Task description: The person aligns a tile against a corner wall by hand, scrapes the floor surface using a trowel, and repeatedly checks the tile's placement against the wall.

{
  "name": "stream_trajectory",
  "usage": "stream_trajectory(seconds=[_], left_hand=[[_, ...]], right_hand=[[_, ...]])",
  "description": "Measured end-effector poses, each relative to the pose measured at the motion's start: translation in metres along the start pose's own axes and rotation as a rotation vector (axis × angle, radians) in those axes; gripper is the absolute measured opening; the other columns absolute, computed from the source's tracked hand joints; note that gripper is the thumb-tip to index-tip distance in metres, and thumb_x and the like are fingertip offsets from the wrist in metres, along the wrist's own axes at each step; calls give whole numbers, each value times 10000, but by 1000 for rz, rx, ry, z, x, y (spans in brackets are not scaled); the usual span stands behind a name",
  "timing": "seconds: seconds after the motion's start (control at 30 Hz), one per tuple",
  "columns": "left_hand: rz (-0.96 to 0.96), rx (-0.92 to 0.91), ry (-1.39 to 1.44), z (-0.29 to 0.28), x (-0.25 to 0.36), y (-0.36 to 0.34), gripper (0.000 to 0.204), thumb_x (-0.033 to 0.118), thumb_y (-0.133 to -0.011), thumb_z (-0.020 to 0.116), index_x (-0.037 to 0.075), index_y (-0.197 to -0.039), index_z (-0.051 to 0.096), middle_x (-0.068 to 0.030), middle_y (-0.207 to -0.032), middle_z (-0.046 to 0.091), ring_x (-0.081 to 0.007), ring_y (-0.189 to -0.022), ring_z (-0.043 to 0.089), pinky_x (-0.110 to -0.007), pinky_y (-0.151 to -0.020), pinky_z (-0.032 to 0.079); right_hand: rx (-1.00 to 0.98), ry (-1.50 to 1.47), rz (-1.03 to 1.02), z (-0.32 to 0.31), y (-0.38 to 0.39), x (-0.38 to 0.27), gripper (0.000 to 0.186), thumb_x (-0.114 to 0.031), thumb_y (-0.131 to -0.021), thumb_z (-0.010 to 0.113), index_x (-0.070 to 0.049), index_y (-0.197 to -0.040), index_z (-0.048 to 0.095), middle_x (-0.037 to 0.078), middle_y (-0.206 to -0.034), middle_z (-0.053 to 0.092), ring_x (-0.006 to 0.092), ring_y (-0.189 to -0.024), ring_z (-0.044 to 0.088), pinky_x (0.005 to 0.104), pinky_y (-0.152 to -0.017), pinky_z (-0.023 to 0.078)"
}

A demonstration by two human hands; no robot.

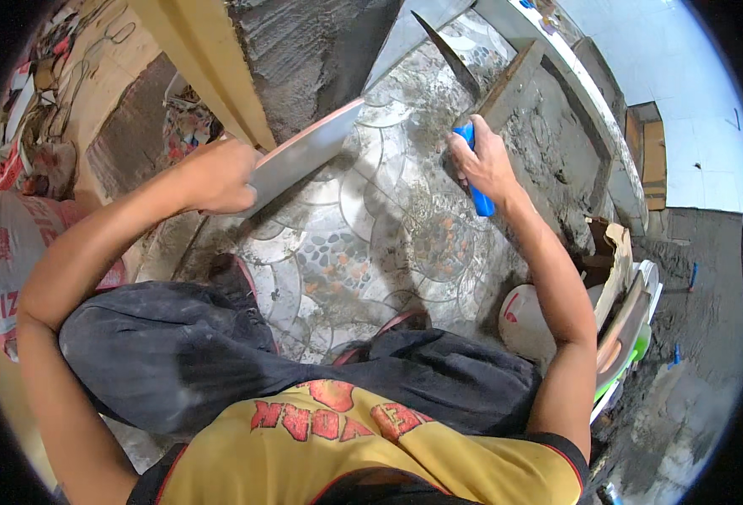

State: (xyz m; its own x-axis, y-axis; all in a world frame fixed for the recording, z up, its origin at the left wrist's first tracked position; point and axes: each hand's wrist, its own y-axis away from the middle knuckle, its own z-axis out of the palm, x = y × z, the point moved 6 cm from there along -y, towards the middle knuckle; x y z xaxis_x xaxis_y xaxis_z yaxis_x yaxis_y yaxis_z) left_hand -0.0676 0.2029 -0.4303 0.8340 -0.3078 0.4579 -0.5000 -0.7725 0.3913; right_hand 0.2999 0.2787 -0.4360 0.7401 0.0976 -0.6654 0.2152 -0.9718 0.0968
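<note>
My left hand (218, 175) is closed on the near end of a flat tile (308, 153), pale grey on its face with a reddish edge. The tile is held tilted, its far end close to the foot of a mortar-coated column (312, 63). My right hand (491, 162) wraps round the blue handle of a pointed trowel (482, 204). Its dark blade points away from me, beside a wooden-edged patch of wet grey mortar (556, 135). What lies on the blade's far face is hidden.
Patterned floor tiles (350, 189), smeared with mortar, lie between my feet. Printed sacks (18, 252) stand at the left. A round white container (524, 320) and torn cardboard (611, 240) are by my right arm. A yellowish upright board (207, 67) borders the column.
</note>
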Motion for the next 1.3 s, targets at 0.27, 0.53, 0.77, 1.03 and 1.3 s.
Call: stream_trajectory(seconds=[0.27, 0.53, 0.77, 1.03, 1.3], left_hand=[[-63, -20, -72, -3, 3, 1, 343, 120, -676, 557, -32, -965, 661, -312, -789, 630, -459, -798, 646, -506, -749, 510], [-75, -35, -88, -6, 5, -1, 344, 132, -682, 553, -22, -975, 648, -311, -764, 616, -465, -757, 640, -517, -705, 501], [-95, -1, -69, -12, 10, 2, 307, 123, -660, 547, -58, -881, 660, -316, -825, 637, -450, -840, 653, -504, -771, 521], [-88, -32, -29, -11, 9, 0, 340, 106, -680, 545, -13, -974, 668, -298, -834, 644, -449, -836, 648, -498, -765, 511], [-65, 9, 29, -9, 5, -1, 314, 110, -672, 543, -39, -916, 673, -307, -856, 648, -460, -862, 643, -509, -786, 510]], right_hand=[[111, 111, -154, -13, -13, -44, 345, -302, -924, 634, 5, -921, 476, 257, -684, 587, 454, -652, 611, 483, -596, 464], [91, 166, -177, 32, -15, -10, 348, -295, -926, 625, 21, -912, 480, 290, -698, 590, 492, -685, 605, 502, -607, 471], [106, 143, -119, 23, -12, -36, 372, -301, -932, 601, 49, -911, 478, 318, -715, 602, 514, -729, 613, 536, -643, 478], [123, 120, -148, 26, -8, -41, 366, -295, -929, 600, 55, -944, 495, 313, -715, 607, 497, -724, 628, 523, -640, 486], [101, 205, -124, 51, -13, -7, 380, -309, -923, 613, 48, -924, 480, 331, -712, 598, 512, -731, 620, 524, -638, 491]])
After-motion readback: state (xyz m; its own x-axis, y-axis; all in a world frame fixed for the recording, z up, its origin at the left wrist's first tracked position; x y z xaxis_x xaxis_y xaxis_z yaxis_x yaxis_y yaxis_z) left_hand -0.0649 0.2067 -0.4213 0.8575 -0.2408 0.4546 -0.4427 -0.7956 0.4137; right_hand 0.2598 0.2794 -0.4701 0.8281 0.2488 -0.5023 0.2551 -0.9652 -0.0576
